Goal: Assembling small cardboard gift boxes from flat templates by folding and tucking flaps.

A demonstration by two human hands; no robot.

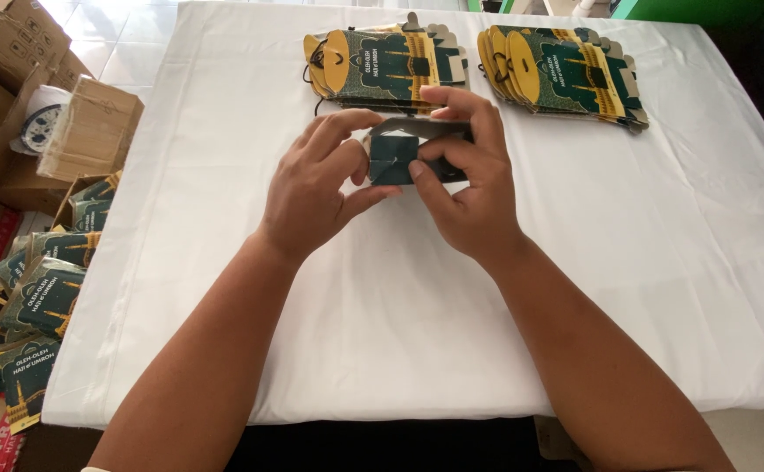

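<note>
The small card box (404, 153) sits just above the middle of the frame, held up off the white tablecloth (225, 262) between both hands. It is dark green printed card with a pale grey unprinted inside showing along its upper edge. Its long axis runs left to right across the picture, and a folded end with a diagonal crease faces the camera; the open, pale side looks upward and away. The left hand (316, 188) grips the box's left end, thumb pressed on the near face and fingers curled over the top. The right hand (469, 179) grasps the right end, thumb tucked against the folded flap and fingers wrapped over the top edge.

In the upper middle of the frame, just beyond the hands, lies a stack of flat box blanks (386, 65), green and gold with rounded tabs and thin black cords. A second stack (561, 74) lies to its right, fanned slightly. The cloth is smooth with faint creases. At the left edge, brown cardboard cartons (15, 79) stand on the floor, and below them finished green boxes (37, 297) lie heaped.
</note>
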